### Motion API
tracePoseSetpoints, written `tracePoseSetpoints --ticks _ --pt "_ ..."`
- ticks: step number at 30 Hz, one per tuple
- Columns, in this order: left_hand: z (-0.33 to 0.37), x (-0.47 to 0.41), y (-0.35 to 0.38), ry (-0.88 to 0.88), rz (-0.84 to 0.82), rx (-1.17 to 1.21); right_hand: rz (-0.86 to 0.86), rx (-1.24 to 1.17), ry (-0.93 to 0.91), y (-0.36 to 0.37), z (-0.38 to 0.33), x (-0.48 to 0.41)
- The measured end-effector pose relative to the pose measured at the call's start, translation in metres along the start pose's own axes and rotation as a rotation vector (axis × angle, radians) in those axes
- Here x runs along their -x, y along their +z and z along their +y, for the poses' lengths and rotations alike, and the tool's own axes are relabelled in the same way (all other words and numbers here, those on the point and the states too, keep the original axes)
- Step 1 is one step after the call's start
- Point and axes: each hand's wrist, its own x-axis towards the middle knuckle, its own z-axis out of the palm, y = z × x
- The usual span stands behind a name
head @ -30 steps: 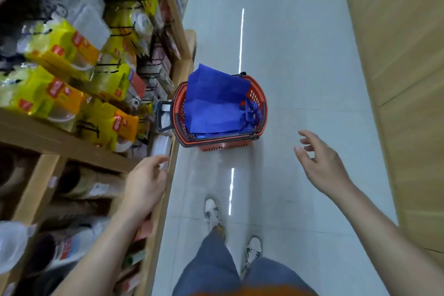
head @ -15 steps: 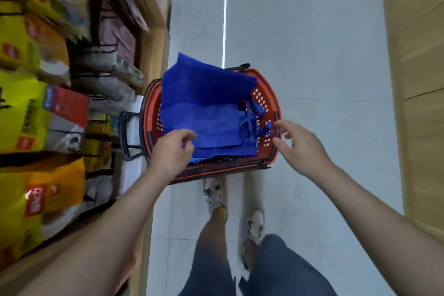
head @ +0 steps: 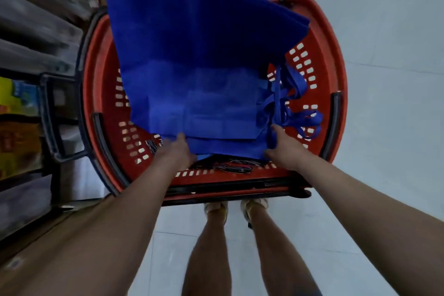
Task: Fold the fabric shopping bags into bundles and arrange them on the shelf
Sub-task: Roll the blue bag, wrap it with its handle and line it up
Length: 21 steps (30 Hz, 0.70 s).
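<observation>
A stack of flat blue fabric shopping bags (head: pixel 201 74) lies in a red plastic basket (head: pixel 334 79) on the floor; the far end of the stack sticks out over the basket's rim. Their blue handles (head: pixel 288 103) bunch at the right side. My left hand (head: pixel 177 151) grips the near left corner of the stack, thumb on top and fingers underneath. At the near right corner, my right hand (head: pixel 283 149) holds the stack, thumb up against the fabric, other fingers hidden below. The view is blurred.
A wooden shelf unit (head: pixel 31 235) with packaged goods (head: pixel 16 113) runs along the left, touching the basket's black handle (head: pixel 50 118). Pale tiled floor (head: pixel 384 55) stretches to the right and ahead. My legs and shoes (head: pixel 216 209) stand just behind the basket.
I have bent down close over the basket. Both hands moved from the basket's sides to the near edge of the blue bag stack and took hold of it.
</observation>
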Motion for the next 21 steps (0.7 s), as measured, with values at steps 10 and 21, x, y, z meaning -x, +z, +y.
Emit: tracePoseSetpoints --ticks 10,21 --pt "-0.006 0.012 -0.009 -0.017 0.183 0.888 0.307 -1.204 0.060 -0.013 -0.020 -0.004" --pt "-0.005 0.180 -0.107 0.580 0.631 0.467 0.343 -0.099 -0.531 -0.060 -0.073 0.105"
